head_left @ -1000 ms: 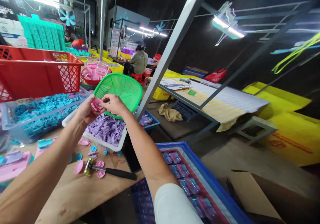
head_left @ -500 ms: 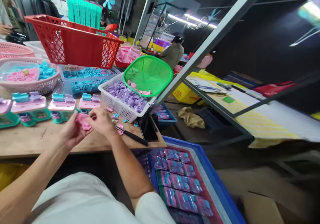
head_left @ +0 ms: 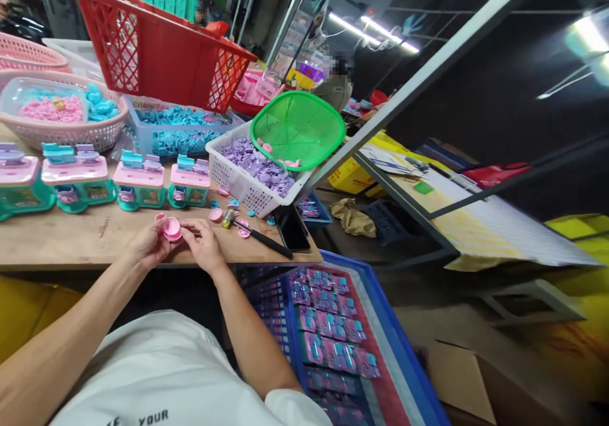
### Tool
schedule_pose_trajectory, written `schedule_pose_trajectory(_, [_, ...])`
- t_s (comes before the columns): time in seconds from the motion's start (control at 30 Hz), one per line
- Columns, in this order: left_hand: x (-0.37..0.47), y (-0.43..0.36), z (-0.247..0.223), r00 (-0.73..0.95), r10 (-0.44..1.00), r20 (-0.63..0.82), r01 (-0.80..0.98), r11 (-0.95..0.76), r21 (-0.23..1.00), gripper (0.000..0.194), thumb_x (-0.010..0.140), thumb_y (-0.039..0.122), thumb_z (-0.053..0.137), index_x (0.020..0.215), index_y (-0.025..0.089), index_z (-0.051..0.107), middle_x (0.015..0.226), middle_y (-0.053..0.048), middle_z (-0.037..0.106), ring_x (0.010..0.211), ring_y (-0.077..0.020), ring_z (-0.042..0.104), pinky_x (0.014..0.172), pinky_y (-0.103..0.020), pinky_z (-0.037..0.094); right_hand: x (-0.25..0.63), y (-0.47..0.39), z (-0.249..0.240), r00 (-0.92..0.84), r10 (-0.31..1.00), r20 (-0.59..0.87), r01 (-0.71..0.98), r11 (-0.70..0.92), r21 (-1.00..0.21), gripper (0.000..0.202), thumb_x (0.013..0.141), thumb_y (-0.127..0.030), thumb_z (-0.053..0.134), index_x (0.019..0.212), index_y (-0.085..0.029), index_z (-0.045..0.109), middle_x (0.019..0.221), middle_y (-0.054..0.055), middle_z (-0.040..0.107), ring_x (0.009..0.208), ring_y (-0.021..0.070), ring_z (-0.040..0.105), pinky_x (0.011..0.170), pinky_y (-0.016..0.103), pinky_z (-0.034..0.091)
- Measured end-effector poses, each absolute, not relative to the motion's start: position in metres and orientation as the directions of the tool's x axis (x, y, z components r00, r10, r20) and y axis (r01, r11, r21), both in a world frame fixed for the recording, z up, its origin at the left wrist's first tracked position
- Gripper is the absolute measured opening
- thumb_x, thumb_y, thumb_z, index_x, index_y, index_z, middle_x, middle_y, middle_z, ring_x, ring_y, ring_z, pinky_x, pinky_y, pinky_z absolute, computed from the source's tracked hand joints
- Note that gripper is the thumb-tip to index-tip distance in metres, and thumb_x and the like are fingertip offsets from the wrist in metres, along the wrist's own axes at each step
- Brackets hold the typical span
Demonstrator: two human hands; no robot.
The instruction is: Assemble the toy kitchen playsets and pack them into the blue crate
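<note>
Above the wooden table's front edge, my left hand (head_left: 149, 243) is closed on a small round pink plastic piece (head_left: 172, 228) with a raised rim. My right hand (head_left: 203, 244) is at the piece's right side, fingertips bent against its edge. Behind my hands a row of toy carts (head_left: 141, 181) stands on the table, with teal bodies, pink tops and blue and purple parts on them. To the right lie a hammer (head_left: 257, 234) with a yellowish head and black handle, a loose pink disc (head_left: 216, 215) and small blue and pink bits.
A white basket of purple parts (head_left: 257, 171) carries a tilted green basket (head_left: 299, 131). Behind are a red basket (head_left: 162, 51) and a clear bin of blue parts (head_left: 181, 135). A phone (head_left: 292, 228) lies near the table's right end. Below stands a blue crate (head_left: 380, 286) of packaged toys.
The view has shifted, and the table things sit differently in it. My hands have drawn slightly apart, the pink piece now resting in the left with its round inside showing.
</note>
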State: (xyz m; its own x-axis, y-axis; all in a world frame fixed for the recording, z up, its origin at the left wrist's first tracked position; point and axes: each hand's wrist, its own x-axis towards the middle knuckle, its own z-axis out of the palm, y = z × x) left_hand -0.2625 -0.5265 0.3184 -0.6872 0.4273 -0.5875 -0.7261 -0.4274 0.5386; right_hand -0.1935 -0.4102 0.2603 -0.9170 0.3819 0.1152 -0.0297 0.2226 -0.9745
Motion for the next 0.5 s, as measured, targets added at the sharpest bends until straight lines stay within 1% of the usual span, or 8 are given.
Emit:
schedule_pose_trajectory(0.07, [-0.264, -0.525, 0.318, -0.671, 0.441, -0.596, -0.741, -0.406, 0.534, 0.023, 0.101, 0.007, 0.047, 0.081, 0.016, 0.055, 0.075, -0.004, 0.069, 0.063, -0.0132, 0.069, 0.068, -0.026, 0.064, -0.191, -0.406, 0.256, -0.921, 0.369, 0.128, -0.055, 0.202, -0.978, 0.016, 0.092, -0.03, 0.071, 0.106, -0.023, 0.075, 0.124, 0.007, 0.063, 0.101, 0.0143, 0.07, 0.081, 0.022, 0.062])
schedule_pose_trajectory(0.13, [-0.266, -0.524, 0.317, -0.644, 0.476, -0.599, -0.763, -0.342, 0.549, 0.021, 0.097, 0.006, 0.05, 0.081, 0.014, 0.059, 0.077, -0.006, 0.07, 0.063, -0.0135, 0.068, 0.068, -0.025, 0.064, -0.191, -0.404, 0.253, -0.925, 0.358, 0.13, -0.058, 0.205, -0.977, 0.02, 0.089, -0.031, 0.074, 0.107, -0.023, 0.076, 0.129, 0.008, 0.061, 0.098, 0.014, 0.07, 0.077, 0.021, 0.062])
schedule_pose_trajectory(0.2, [-0.267, -0.524, 0.314, -0.644, 0.513, -0.567, -0.749, -0.273, 0.603, 0.018, 0.091, 0.001, 0.052, 0.082, 0.013, 0.063, 0.077, -0.006, 0.07, 0.064, -0.013, 0.067, 0.069, -0.024, 0.063, -0.192, -0.402, 0.253, -0.92, 0.369, 0.129, -0.041, 0.24, -0.97, 0.018, 0.088, -0.03, 0.075, 0.103, -0.021, 0.076, 0.127, 0.008, 0.062, 0.097, 0.014, 0.07, 0.076, 0.022, 0.062])
schedule_pose_trajectory(0.23, [-0.269, -0.524, 0.312, -0.666, 0.524, -0.531, -0.717, -0.252, 0.65, 0.017, 0.086, -0.002, 0.055, 0.083, 0.013, 0.064, 0.077, -0.005, 0.07, 0.065, -0.0127, 0.067, 0.07, -0.023, 0.062, -0.194, -0.4, 0.253, -0.914, 0.382, 0.136, -0.03, 0.27, -0.963, 0.014, 0.088, -0.029, 0.075, 0.099, -0.021, 0.075, 0.122, 0.008, 0.064, 0.096, 0.0142, 0.07, 0.078, 0.022, 0.061])
schedule_pose_trajectory(0.3, [-0.272, -0.526, 0.307, -0.731, 0.526, -0.434, -0.61, -0.22, 0.761, 0.02, 0.076, -0.004, 0.064, 0.085, 0.012, 0.067, 0.079, -0.004, 0.071, 0.07, -0.0136, 0.068, 0.074, -0.023, 0.062, -0.198, -0.395, 0.255, -0.904, 0.397, 0.158, -0.01, 0.349, -0.937, 0.007, 0.089, -0.026, 0.073, 0.091, -0.019, 0.074, 0.108, 0.006, 0.069, 0.094, 0.0148, 0.069, 0.083, 0.025, 0.061])
schedule_pose_trajectory(0.37, [-0.278, -0.528, 0.302, -0.804, 0.484, -0.346, -0.464, -0.147, 0.874, 0.025, 0.069, -0.003, 0.071, 0.087, 0.013, 0.069, 0.081, -0.003, 0.072, 0.075, -0.0162, 0.069, 0.074, -0.023, 0.06, -0.202, -0.389, 0.257, -0.902, 0.394, 0.176, 0.015, 0.437, -0.899, 0.006, 0.09, -0.022, 0.071, 0.085, -0.019, 0.072, 0.096, 0.005, 0.07, 0.089, 0.0153, 0.068, 0.087, 0.027, 0.059])
schedule_pose_trajectory(0.43, [-0.286, -0.532, 0.298, -0.874, 0.413, -0.256, -0.276, 0.012, 0.961, 0.026, 0.066, -0.001, 0.074, 0.087, 0.014, 0.071, 0.079, -0.001, 0.072, 0.075, -0.017, 0.066, 0.069, -0.02, 0.054, -0.205, -0.384, 0.258, -0.905, 0.382, 0.188, 0.034, 0.503, -0.863, 0.01, 0.091, -0.019, 0.068, 0.081, -0.02, 0.071, 0.091, 0.004, 0.071, 0.088, 0.0163, 0.068, 0.089, 0.029, 0.058])
schedule_pose_trajectory(0.5, [-0.292, -0.535, 0.296, -0.924, 0.353, -0.146, -0.089, 0.172, 0.981, 0.026, 0.066, -0.002, 0.072, 0.084, 0.016, 0.074, 0.076, 0.0, 0.072, 0.073, -0.0163, 0.063, 0.066, -0.018, 0.048, -0.207, -0.382, 0.258, -0.904, 0.38, 0.193, 0.043, 0.532, -0.846, 0.012, 0.091, -0.018, 0.066, 0.08, -0.02, 0.069, 0.089, 0.004, 0.071, 0.087, 0.0172, 0.068, 0.088, 0.03, 0.057])
